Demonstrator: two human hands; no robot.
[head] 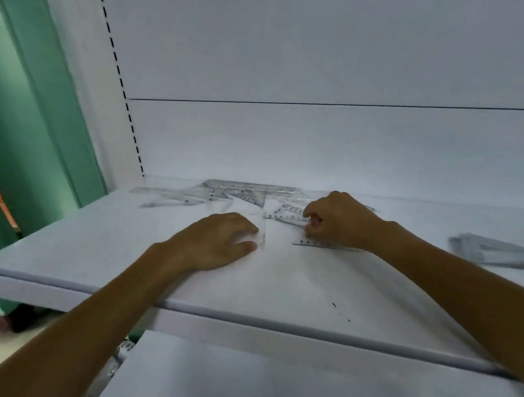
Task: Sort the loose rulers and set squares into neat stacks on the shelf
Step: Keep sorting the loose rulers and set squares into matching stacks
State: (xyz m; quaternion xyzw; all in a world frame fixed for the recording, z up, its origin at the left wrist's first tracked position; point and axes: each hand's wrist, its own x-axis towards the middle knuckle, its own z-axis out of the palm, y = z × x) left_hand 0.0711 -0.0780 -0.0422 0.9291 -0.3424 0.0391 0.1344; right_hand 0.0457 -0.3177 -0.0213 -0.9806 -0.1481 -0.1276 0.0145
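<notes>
Rulers and set squares of clear plastic (pixel 237 192) lie jumbled at the far middle of the white shelf (pixel 99 246). Left hand (pixel 220 240) curls its fingers round a blurred clear piece (pixel 261 230). Right hand (pixel 339 219), fingers curled, pinches a marked clear ruler (pixel 322 244). At the near right lies a clear stack (pixel 499 252).

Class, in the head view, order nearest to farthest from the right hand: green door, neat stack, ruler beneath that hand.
1. Ruler, beneath the right hand.
2. Neat stack, on the shelf's right.
3. Green door, far left.
</notes>
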